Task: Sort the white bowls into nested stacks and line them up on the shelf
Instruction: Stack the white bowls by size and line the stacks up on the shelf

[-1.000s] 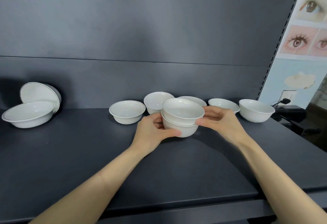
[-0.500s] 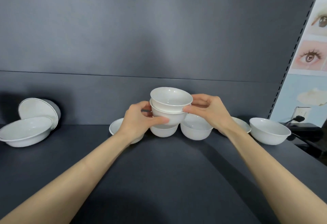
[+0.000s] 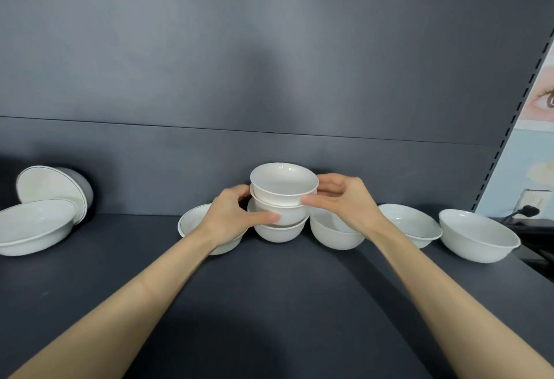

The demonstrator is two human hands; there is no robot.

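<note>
Two small white bowls nested together point(image 3: 283, 191) are held between my left hand point(image 3: 236, 219) and my right hand point(image 3: 341, 201), right above a third small white bowl point(image 3: 277, 231) that stands on the dark shelf point(image 3: 269, 288) near the back wall. The pair appears to sit in that bowl, though contact is unclear. A wider rimmed bowl point(image 3: 192, 224) is partly hidden behind my left hand. Another small bowl point(image 3: 332, 233) sits under my right wrist.
To the right stand a shallow rimmed bowl point(image 3: 410, 225) and a large bowl point(image 3: 476, 239) near the shelf's right end. At far left a wide bowl point(image 3: 33, 228) rests on the shelf with another point(image 3: 51, 190) tipped on its side behind it. A perforated upright point(image 3: 515, 121) bounds the right.
Both hands lifted the nested pair off the shelf front, carried it back toward the wall and lowered it over the third small bowl.
</note>
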